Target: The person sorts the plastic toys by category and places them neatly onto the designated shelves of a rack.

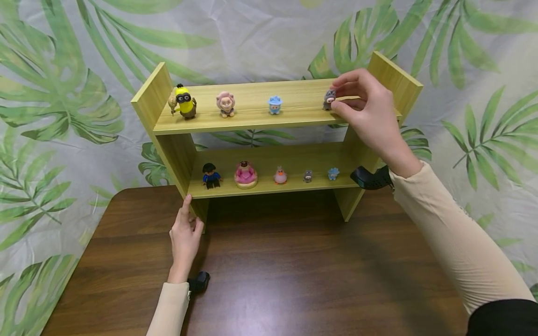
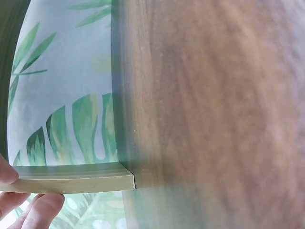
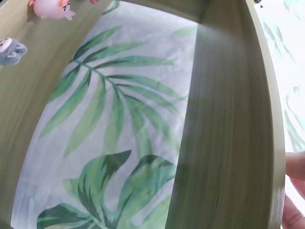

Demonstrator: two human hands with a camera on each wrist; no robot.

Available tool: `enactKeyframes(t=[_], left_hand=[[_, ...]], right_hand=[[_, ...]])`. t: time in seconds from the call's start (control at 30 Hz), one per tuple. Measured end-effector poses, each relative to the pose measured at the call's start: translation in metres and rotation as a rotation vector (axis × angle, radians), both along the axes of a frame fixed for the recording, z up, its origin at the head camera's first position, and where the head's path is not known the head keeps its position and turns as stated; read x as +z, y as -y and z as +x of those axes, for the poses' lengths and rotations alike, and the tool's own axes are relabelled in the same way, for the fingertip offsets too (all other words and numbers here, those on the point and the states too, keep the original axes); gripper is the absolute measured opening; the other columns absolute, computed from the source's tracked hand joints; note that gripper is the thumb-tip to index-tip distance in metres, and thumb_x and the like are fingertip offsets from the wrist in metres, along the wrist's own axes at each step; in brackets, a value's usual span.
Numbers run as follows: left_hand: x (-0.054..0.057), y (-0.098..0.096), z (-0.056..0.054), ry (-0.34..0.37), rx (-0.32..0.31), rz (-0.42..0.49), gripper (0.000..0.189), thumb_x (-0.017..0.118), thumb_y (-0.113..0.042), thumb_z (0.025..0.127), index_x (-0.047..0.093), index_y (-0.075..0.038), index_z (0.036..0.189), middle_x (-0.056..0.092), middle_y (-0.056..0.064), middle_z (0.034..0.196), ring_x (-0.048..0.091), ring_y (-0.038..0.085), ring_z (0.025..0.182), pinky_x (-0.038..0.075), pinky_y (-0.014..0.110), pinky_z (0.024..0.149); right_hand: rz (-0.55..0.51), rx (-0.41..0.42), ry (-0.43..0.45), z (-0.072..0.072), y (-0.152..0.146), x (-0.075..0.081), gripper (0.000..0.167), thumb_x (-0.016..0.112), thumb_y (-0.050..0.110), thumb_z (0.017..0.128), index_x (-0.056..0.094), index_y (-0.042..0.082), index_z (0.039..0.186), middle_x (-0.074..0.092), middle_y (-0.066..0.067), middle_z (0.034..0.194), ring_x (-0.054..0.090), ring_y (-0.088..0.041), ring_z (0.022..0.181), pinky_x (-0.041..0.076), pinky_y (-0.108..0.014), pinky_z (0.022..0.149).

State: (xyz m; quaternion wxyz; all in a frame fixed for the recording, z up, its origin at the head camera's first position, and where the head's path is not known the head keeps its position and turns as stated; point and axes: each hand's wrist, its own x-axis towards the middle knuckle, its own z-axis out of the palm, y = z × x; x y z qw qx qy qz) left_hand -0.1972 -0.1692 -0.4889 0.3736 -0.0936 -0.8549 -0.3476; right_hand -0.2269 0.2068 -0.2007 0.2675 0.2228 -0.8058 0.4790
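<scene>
My right hand (image 1: 371, 114) pinches a small grey figurine (image 1: 329, 99) between thumb and fingers, at the right part of the upper shelf board (image 1: 248, 95). In the right wrist view only its fingertips (image 3: 295, 166) show, past the front edge of that board, and the figurine is out of sight. Low on the left, my left hand (image 1: 185, 238) grips the side panel (image 1: 178, 163) of the wooden shelf. The left wrist view has fingers (image 2: 44, 210) on both faces of the panel edge (image 2: 81, 183).
Along the upper board stand a yellow goggled figurine (image 1: 185, 103), a pink-maned one (image 1: 226, 103) and a blue-hatted one (image 1: 275, 105). Several small figures, including a pink one in a ring (image 1: 245, 175), line the lower board (image 1: 269, 188). Beneath is a brown table (image 1: 286, 266); leaf-print cloth (image 1: 269, 42) hangs behind.
</scene>
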Motion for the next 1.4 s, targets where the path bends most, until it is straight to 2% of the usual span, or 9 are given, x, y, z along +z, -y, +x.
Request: enactKeyframes(t=[0.13, 0.27, 0.57, 0.73, 1.13, 1.4], left_hand=[[0.0, -0.001, 0.0, -0.001, -0.003, -0.003, 0.086, 0.054, 0.012, 0.081, 0.026, -0.032, 0.149, 0.049, 0.014, 0.085, 0.045, 0.022, 0.058, 0.036, 0.04, 0.052], [0.0, -0.001, 0.0, 0.001, -0.005, -0.003, 0.086, 0.054, 0.012, 0.081, 0.026, -0.032, 0.15, 0.049, 0.015, 0.086, 0.046, 0.022, 0.059, 0.036, 0.04, 0.051], [0.0, -0.002, 0.0, -0.003, -0.005, -0.005, 0.085, 0.053, 0.011, 0.082, 0.026, -0.032, 0.15, 0.05, 0.016, 0.086, 0.048, 0.023, 0.06, 0.036, 0.04, 0.052], [0.0, -0.002, 0.0, -0.019, -0.001, -0.011, 0.087, 0.053, 0.013, 0.08, 0.026, -0.031, 0.15, 0.05, 0.016, 0.086, 0.048, 0.023, 0.059, 0.036, 0.041, 0.051], [0.001, 0.0, 0.001, -0.023, -0.008, -0.016, 0.088, 0.054, 0.013, 0.081, 0.025, -0.033, 0.15, 0.049, 0.015, 0.084, 0.042, 0.02, 0.058, 0.035, 0.041, 0.052], [0.001, -0.001, 0.002, -0.025, -0.005, -0.015, 0.088, 0.054, 0.015, 0.081, 0.026, -0.032, 0.15, 0.049, 0.014, 0.083, 0.04, 0.018, 0.057, 0.035, 0.041, 0.052]], right_hand=[[-0.024, -0.01, -0.013, 0.004, -0.004, -0.002, 0.028, 0.067, -0.001, 0.086, 0.06, 0.001, 0.113, 0.061, -0.006, 0.108, 0.058, -0.016, 0.1, 0.047, -0.025, 0.085], [-0.098, 0.0, -0.025, 0.008, -0.008, -0.006, 0.026, 0.066, -0.004, 0.085, 0.061, 0.001, 0.11, 0.062, -0.007, 0.105, 0.059, -0.019, 0.099, 0.047, -0.025, 0.085], [-0.355, 0.159, -0.075, 0.021, -0.019, -0.022, 0.023, 0.062, -0.014, 0.082, 0.061, -0.006, 0.103, 0.062, -0.013, 0.101, 0.06, -0.024, 0.095, 0.048, -0.024, 0.082], [-0.435, 0.212, -0.089, 0.033, -0.022, -0.034, 0.024, 0.06, -0.017, 0.081, 0.06, -0.009, 0.103, 0.063, -0.015, 0.1, 0.061, -0.024, 0.094, 0.047, -0.025, 0.084], [-0.306, 0.224, -0.036, 0.047, -0.031, -0.076, 0.025, 0.058, -0.016, 0.084, 0.057, -0.012, 0.109, 0.063, -0.014, 0.105, 0.06, -0.021, 0.098, 0.047, -0.023, 0.082], [-0.142, 0.126, 0.008, 0.055, -0.03, -0.098, 0.024, 0.058, -0.013, 0.087, 0.058, -0.01, 0.111, 0.061, -0.012, 0.107, 0.059, -0.018, 0.1, 0.046, -0.024, 0.082]])
